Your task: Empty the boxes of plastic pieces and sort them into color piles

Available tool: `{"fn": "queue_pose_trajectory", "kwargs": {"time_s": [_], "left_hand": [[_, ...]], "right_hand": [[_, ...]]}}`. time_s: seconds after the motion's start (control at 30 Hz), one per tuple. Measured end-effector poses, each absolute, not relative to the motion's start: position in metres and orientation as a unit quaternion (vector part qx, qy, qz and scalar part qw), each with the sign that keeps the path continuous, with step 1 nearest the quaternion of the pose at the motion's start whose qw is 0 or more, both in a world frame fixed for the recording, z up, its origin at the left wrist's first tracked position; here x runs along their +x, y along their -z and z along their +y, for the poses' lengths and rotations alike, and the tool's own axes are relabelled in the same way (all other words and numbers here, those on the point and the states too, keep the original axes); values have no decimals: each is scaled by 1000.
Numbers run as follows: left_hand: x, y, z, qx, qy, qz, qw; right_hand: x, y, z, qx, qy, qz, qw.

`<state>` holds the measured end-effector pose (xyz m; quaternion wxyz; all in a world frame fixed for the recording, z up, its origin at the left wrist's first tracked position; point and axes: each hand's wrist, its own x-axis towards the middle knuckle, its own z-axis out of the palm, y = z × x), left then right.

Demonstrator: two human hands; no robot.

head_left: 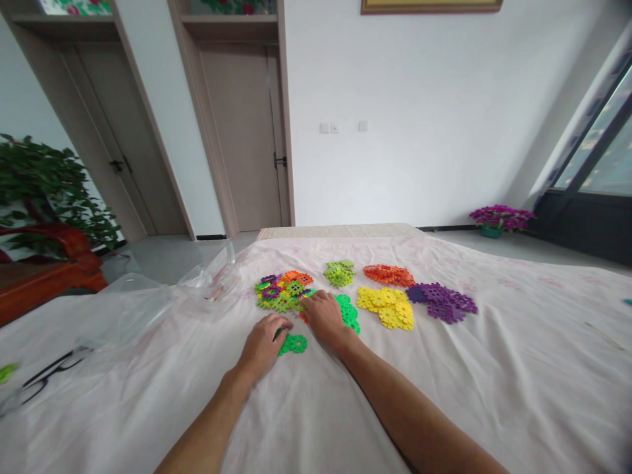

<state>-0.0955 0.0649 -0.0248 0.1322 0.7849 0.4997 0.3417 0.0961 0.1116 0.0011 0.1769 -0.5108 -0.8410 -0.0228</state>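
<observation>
My left hand (265,341) is curled on the cloth, its fingers around the edge of some green flower-shaped plastic discs; more green discs (297,343) lie beside it. With fingertips bent down, my right hand (322,312) reaches the right edge of a mixed pile of interlocking plastic pieces (281,299) in purple, orange, lime and green. What its fingertips hold, if anything, is hidden. Just right of that hand is a group of green discs (349,313), partly covered by it. Sorted by colour farther out are lime pieces (340,272), orange pieces (388,274), yellow discs (390,307) and purple pieces (447,303).
A pale cloth (518,368) covers the wide table. Clear plastic containers (212,280) stand left of the pieces, with black-framed glasses (52,375) nearer me. A red wooden chair (54,263) is at the left edge. Doors and a white wall stand behind.
</observation>
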Motion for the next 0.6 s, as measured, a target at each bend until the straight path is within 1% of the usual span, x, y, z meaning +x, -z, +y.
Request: {"fn": "queue_pose_trajectory", "kwargs": {"time_s": [0.1, 0.17, 0.23, 0.33, 0.4, 0.5, 0.53, 0.6], "left_hand": [[-96, 25, 65, 784, -344, 498, 136], [-96, 24, 64, 784, -346, 496, 139], [-95, 24, 63, 783, -347, 496, 143], [-95, 23, 62, 783, -344, 497, 147], [-95, 23, 62, 783, -343, 497, 148], [-95, 24, 63, 782, -343, 499, 147], [-95, 24, 63, 782, -343, 499, 147], [-96, 25, 64, 781, -344, 500, 148]], "right_hand": [[100, -1, 113, -507, 24, -837, 205], [104, -4, 115, -515, 11, -820, 249], [110, -6, 120, -537, -27, -790, 293], [122, -7, 131, -569, -140, -726, 360], [131, -6, 139, -562, -261, -670, 410], [141, -4, 152, -502, -440, -538, 515], [144, -4, 155, -480, -466, -494, 555], [148, -4, 161, -457, -465, -442, 616]]}}
